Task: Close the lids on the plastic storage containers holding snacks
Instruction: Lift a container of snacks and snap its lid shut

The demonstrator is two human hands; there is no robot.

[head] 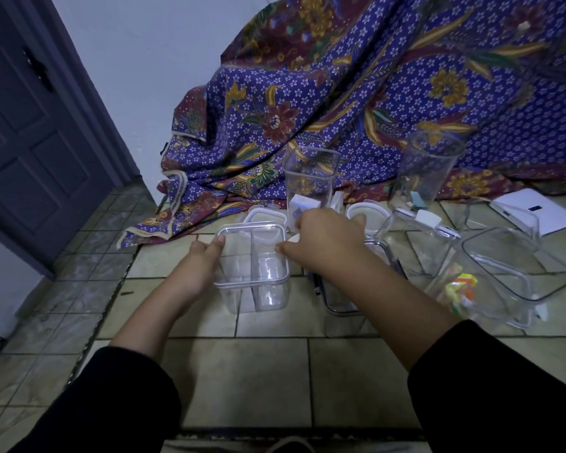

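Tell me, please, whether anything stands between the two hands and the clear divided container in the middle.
Nothing visible does. The left hand touches the left side of the divided container, and the right hand touches its right edge.

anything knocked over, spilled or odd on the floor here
Nothing spilled or broken. The snack container at right looks tilted, though that may be lens distortion, and it has no lid. A loose lid lies on the tiles behind the divided container that the left hand touches.
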